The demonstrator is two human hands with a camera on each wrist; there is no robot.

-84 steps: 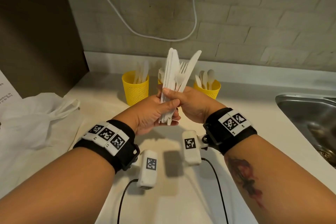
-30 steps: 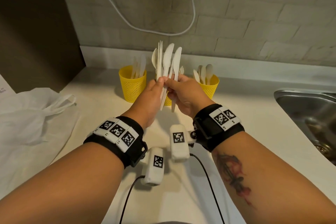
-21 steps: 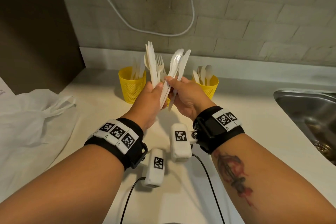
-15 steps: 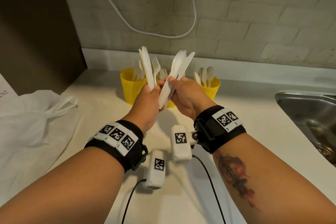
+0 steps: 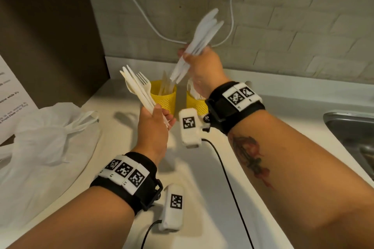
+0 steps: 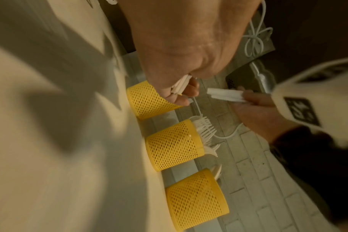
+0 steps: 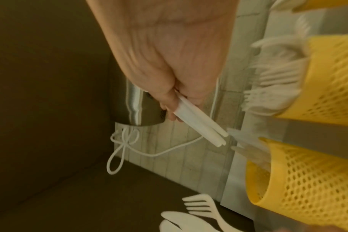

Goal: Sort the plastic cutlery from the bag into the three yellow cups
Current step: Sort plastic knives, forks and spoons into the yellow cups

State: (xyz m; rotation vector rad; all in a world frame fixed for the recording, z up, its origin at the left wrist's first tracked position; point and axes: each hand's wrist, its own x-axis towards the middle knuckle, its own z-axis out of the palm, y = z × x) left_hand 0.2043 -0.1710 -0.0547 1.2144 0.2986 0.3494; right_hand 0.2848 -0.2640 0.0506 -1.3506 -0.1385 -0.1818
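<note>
Gripping knives (image 5: 199, 46): right hand (image 5: 202, 66) | left hand (image 5: 153, 125) grips cutlery (image 5: 137, 87) | cream counter (image 5: 202, 198)

Surface (image 5: 202, 198): pale cream counter, smooth, runs back to a light brick wall w/ a white upstand.

On it, rear, just beside the upstand: three yellow mesh cups in a row, upright, close but apart. Left cup (image 5: 163, 97) holds white cutlery, type unclear. Middle cup (image 6: 174, 145) holds forks, tines up. Right cup (image 6: 197, 199) holds a few white pieces, type unclear; hidden in head view.

Left side: white plastic bag (image 5: 44, 139), crumpled, lying flat, handles loose toward the cups; well apart from them.

Far right: steel sink (image 5: 352, 131) set into the surface, partly in frame.
</note>
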